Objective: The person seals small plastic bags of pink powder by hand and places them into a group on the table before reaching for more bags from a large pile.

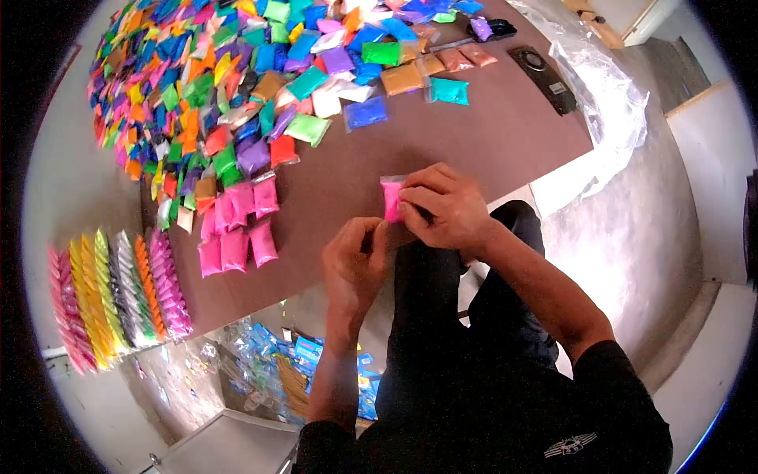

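A small clear packet filled with bright pink material point(390, 199) is held up at the table's near edge. My right hand point(444, 207) pinches it along its right side. My left hand point(355, 257) is closed, with its fingertips at the packet's lower left corner. To the left, several similar pink packets point(234, 249) lie grouped on the brown table point(332, 174). Beyond them spreads a large heap of packets in many colours point(253, 71), with a blue packet point(365, 113) at its near side.
Rows of overlapping coloured packets point(110, 292) stand at the table's left corner. A black device with a round dial point(542, 79) lies near the right edge, beside clear plastic sheeting point(604, 103). Below the table are plastic wrappers point(260, 359) and a pale box-like surface point(225, 446).
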